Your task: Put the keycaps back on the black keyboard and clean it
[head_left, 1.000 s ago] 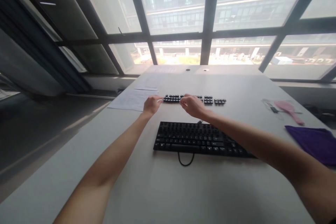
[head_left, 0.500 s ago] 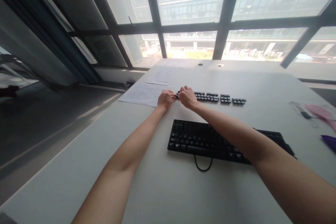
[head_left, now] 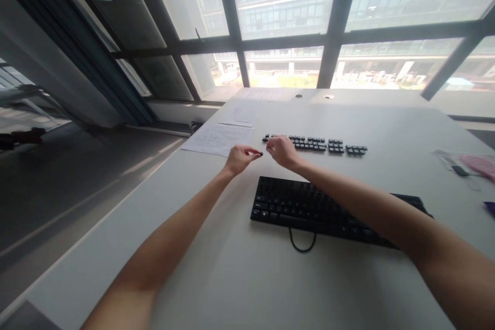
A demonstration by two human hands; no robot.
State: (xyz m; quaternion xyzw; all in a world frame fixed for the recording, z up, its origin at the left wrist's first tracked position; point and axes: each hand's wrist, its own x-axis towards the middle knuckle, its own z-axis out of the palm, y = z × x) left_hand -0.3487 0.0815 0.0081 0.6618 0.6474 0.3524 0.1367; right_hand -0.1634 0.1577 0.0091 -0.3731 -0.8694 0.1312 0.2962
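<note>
My left hand (head_left: 237, 159) pinches a small black keycap (head_left: 261, 154) between thumb and fingertips, just above the table. Close beside it on the right, my right hand (head_left: 284, 151) is closed, with a small dark piece (head_left: 269, 147) showing at its fingertips; its kind is too small to make out. Loose black keycaps (head_left: 315, 145) lie in rows behind and to the right of that hand, which hides some of them. Nearer to me lies a black keyboard (head_left: 284, 206), partly covered by my right forearm.
Printed paper sheets (head_left: 218, 139) lie to the left of the hands. A looped black cable (head_left: 303, 250) sticks out from the keyboard's near edge. At the right are a pink object (head_left: 479, 165) and a purple item (head_left: 490, 207). The white table (head_left: 247, 278) ends at the left above the floor.
Both hands have come toward me from the left end of the keycap rows and moved apart. A keycap now shows in my left fingertips. The view has shifted slightly.
</note>
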